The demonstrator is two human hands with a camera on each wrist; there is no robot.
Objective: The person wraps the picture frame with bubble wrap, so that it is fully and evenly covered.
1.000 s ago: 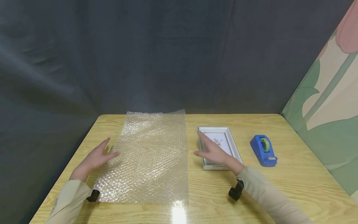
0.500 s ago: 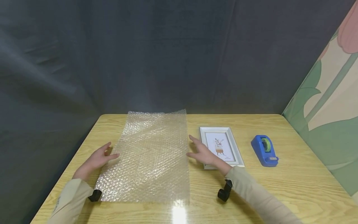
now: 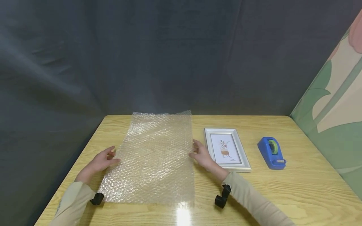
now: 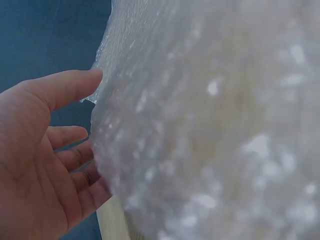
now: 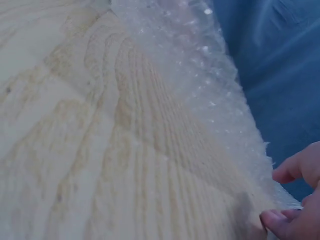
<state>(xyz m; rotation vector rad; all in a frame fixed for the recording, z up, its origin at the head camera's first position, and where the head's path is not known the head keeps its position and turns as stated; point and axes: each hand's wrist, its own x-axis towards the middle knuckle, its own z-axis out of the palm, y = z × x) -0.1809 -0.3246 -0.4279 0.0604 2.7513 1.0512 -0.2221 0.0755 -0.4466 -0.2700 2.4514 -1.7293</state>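
Note:
A clear sheet of bubble wrap point(image 3: 152, 157) lies spread over the left half of the wooden table. My left hand point(image 3: 99, 160) is at its left edge, thumb apart from the fingers. In the left wrist view, the fingertips point(image 4: 80, 150) come up against the edge, partly behind the wrap, while the thumb stays straight. At the opposite edge is my right hand point(image 3: 203, 156), with a gap between thumb and fingers; whether it touches the wrap cannot be told. A silver-white picture frame point(image 3: 245, 160) with a plant print lies just right of that hand.
A blue tape dispenser point(image 3: 272, 153) with a green roll stands on the table point(image 3: 299, 185) to the right of the frame. A dark curtain point(image 3: 169, 56) hangs behind the table and along its left. At the right is a flower-patterned wall point(image 3: 339, 131).
My right hand has moved left, from over the picture frame to the right edge of the bubble wrap. The left hand has shifted slightly toward me, its fingers a little more bent.

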